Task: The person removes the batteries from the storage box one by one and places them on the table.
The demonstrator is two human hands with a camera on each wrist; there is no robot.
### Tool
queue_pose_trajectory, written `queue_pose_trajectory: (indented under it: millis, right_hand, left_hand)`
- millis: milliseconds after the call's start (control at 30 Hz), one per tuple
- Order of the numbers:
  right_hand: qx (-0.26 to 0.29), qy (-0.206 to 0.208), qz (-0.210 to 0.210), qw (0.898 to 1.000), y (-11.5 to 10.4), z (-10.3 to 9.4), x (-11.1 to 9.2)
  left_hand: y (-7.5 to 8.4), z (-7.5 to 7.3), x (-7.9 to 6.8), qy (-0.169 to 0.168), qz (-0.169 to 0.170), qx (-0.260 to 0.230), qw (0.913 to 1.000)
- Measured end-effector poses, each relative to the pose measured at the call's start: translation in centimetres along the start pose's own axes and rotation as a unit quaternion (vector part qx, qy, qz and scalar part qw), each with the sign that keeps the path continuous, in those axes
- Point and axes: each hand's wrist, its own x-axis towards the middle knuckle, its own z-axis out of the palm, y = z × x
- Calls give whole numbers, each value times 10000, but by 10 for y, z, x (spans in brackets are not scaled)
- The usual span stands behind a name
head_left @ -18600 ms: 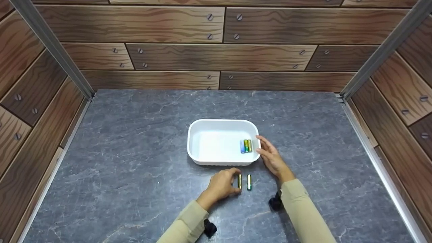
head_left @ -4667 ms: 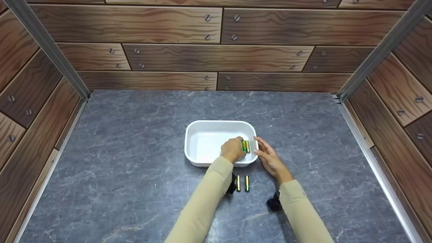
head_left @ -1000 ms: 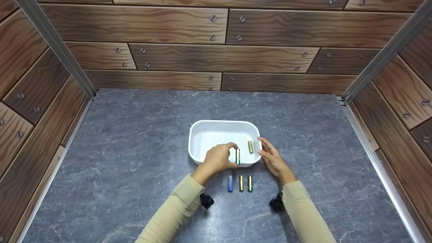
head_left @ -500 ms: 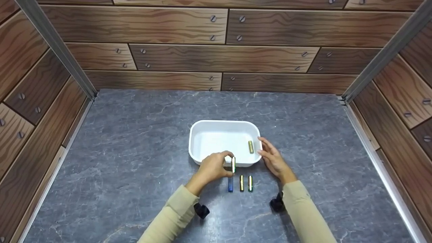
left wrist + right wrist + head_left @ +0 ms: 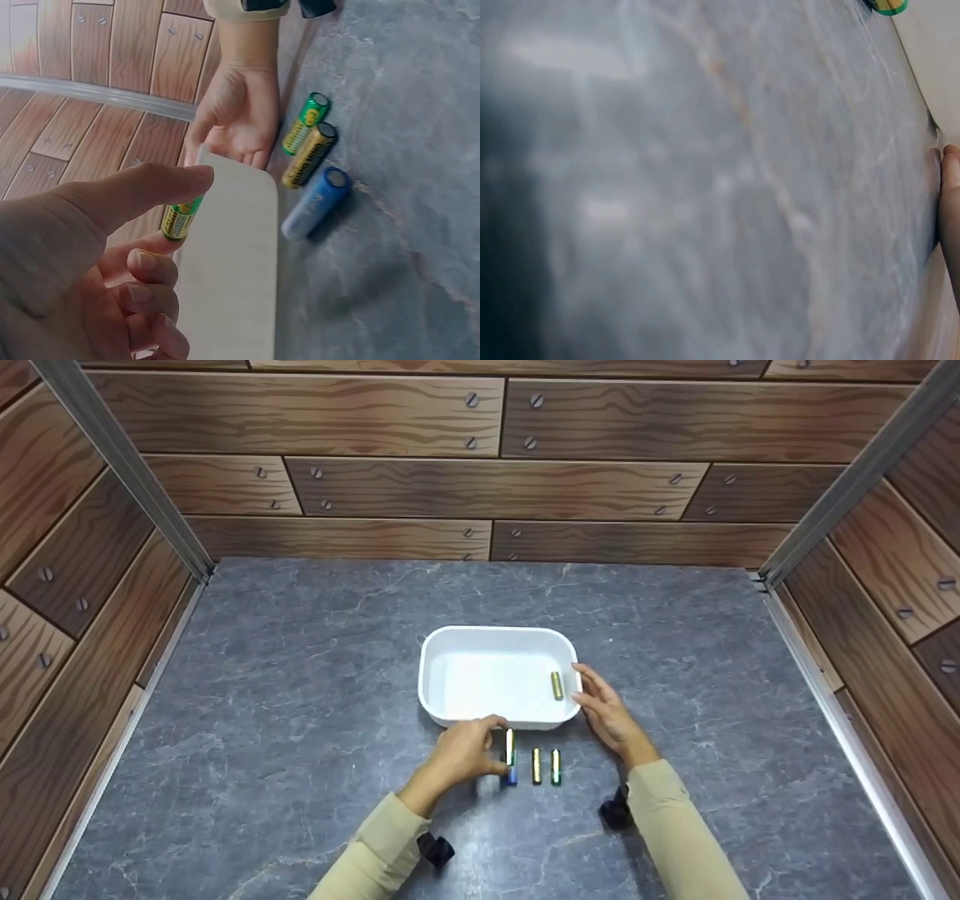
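Observation:
My left hand (image 5: 461, 750) pinches a green-and-gold battery (image 5: 510, 744) by its two ends, thumb at the near one. In the head view it overlaps a blue battery (image 5: 512, 777) on the table; the left wrist view shows it raised beside the tray wall (image 5: 229, 255), apart from the blue battery (image 5: 319, 202). To the right lie a gold battery (image 5: 536, 766) and another green-and-gold battery (image 5: 556, 767), side by side. A gold battery (image 5: 556, 686) lies inside the white tray (image 5: 480, 675). My right hand (image 5: 606, 716) touches the tray's right end with extended thumb and fingers.
The grey marbled table (image 5: 300, 675) extends around the tray. Wood-patterned panels (image 5: 420, 487) close off the back and both sides, with metal posts (image 5: 124, 472) at the corners. In the right wrist view, a battery end (image 5: 889, 6) shows at the top.
My left hand has carried the green-and-gold battery out of the tray, toward me and left. Earlier, the blue battery moved from tray to table. My right hand stays at the tray's end.

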Motion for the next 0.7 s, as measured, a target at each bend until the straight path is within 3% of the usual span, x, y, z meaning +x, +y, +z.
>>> queue_pose_trajectory:
  millis: [700]
  right_hand:
    - [181,-38,-27,9998,1,0,-2]
  left_hand:
    - [-24,16,-11,109,-143,43,9998]
